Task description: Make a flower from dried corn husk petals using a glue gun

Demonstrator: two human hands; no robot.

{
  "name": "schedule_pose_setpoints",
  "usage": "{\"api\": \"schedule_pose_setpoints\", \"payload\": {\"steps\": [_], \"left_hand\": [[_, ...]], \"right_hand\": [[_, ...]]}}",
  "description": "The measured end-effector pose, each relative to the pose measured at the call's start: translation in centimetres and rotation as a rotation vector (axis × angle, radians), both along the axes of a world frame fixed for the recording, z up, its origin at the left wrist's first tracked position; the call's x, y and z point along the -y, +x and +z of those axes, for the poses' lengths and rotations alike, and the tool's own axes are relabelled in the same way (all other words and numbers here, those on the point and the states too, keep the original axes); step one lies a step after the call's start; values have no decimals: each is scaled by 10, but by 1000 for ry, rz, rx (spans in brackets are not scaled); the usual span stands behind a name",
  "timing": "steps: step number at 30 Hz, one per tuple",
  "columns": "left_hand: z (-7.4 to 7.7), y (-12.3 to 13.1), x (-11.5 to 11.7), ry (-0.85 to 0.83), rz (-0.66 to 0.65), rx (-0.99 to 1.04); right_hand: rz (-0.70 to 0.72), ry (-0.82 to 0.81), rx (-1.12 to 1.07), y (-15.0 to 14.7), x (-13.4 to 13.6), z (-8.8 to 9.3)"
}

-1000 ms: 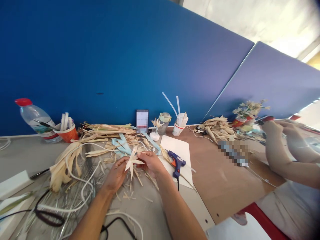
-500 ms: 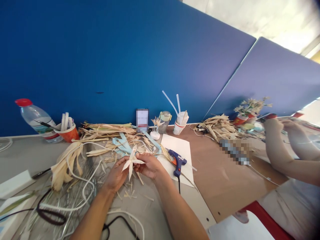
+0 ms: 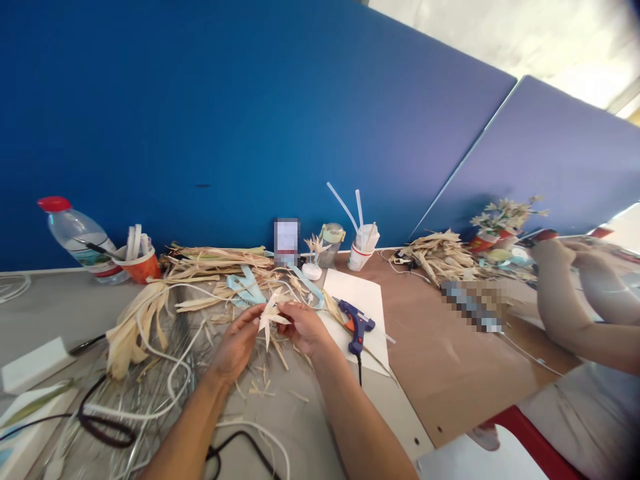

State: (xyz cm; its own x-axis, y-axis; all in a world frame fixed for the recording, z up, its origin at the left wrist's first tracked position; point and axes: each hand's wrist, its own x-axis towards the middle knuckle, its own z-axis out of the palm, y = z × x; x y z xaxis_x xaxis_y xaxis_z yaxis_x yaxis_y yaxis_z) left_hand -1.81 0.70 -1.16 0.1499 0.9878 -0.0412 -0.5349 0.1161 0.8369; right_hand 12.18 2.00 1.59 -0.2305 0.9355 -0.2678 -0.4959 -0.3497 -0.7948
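Observation:
A pale corn husk flower (image 3: 271, 316) with pointed petals is held up between my two hands over the table. My left hand (image 3: 241, 337) pinches it from the left side. From the right, my right hand (image 3: 303, 326) grips it near its centre, with the fingertips partly behind the petals. Strips of light blue ribbon (image 3: 245, 287) and dried corn husks (image 3: 220, 263) lie just beyond my hands. To the right, a blue glue gun (image 3: 356, 325) rests on a white sheet of paper (image 3: 376, 300).
At the left are a bottle with a red cap (image 3: 75, 230), a red paper cup (image 3: 143, 267) with tools, and white and black cables. A white paper cup (image 3: 360, 255) with glue sticks stands by the blue partition (image 3: 225, 120). Another person's arms (image 3: 570, 300) are at the right.
The husk flower has turned and tilted slightly in my fingers, its petals now pointing differently. Both hands stay on it. The whole view has shifted a little.

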Motion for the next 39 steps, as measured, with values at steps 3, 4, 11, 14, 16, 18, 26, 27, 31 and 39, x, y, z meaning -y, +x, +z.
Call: {"api": "schedule_pose_setpoints", "payload": {"steps": [3, 4, 11, 14, 16, 18, 26, 27, 31, 39], "left_hand": [[-4, 0, -1, -27, 55, -60], [-6, 0, -2, -34, 67, -83], [-6, -4, -5, 29, 152, -226], [-6, -4, -4, 40, 136, -283], [-5, -4, -3, 31, 121, -285], [-5, -3, -3, 30, 117, -275], [-4, -4, -2, -12, 84, -293], [-3, -4, -1, -8, 87, -298], [1, -3, 0, 6, 86, -306], [3, -3, 1, 20, 20, -311]], "right_hand": [[-21, -1, 49, 1, -1, 0], [-23, -1, 64, 1, -1, 0], [-33, 91, 239, 4, -1, 0], [-53, 183, 345, 5, -2, 0], [-68, 240, 401, 6, -2, 0], [-78, 295, 453, 7, -1, 2], [-89, 402, 608, 8, 2, 12], [-91, 409, 624, 8, 2, 12], [-94, 446, 673, 8, 4, 15], [-85, 482, 733, 9, 5, 16]]}}
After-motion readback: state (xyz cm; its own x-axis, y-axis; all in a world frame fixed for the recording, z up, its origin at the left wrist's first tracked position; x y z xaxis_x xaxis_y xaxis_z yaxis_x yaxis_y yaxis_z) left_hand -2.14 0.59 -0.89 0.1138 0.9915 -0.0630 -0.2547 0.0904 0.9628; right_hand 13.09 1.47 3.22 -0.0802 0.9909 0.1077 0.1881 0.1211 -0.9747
